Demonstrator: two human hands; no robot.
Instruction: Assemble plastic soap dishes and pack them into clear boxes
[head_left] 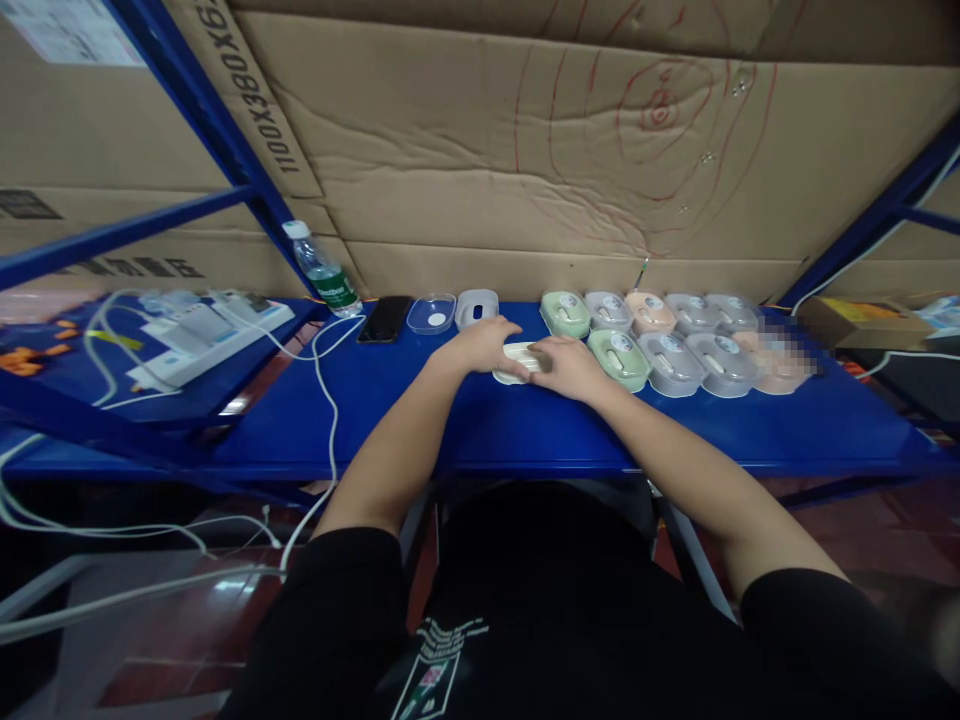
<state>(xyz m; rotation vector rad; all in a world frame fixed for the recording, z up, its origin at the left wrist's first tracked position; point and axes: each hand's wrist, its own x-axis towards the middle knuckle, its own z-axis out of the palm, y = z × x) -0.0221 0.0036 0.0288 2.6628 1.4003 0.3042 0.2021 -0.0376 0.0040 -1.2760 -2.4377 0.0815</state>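
My left hand (477,346) and my right hand (570,367) are curled around the two ends of a small pale cream box (517,362), low over the blue tabletop. Its upper face looks ribbed; the fingers hide much of it, and I cannot make out what it contains. Just behind my left hand sits a grey box part (487,300) with a dark oval opening. Left of that lies a clear shallow piece (431,316) with a white round spot. To the right of my right hand stands a green box (619,362) with a clear lid.
Several lidded boxes in green, grey (670,362) and peach (649,313) stand in two rows on the right. A black phone (384,319) and a water bottle (330,283) are at the back left. White cables (330,410) hang over the blue table (525,435). Cardboard (450,130) walls the back.
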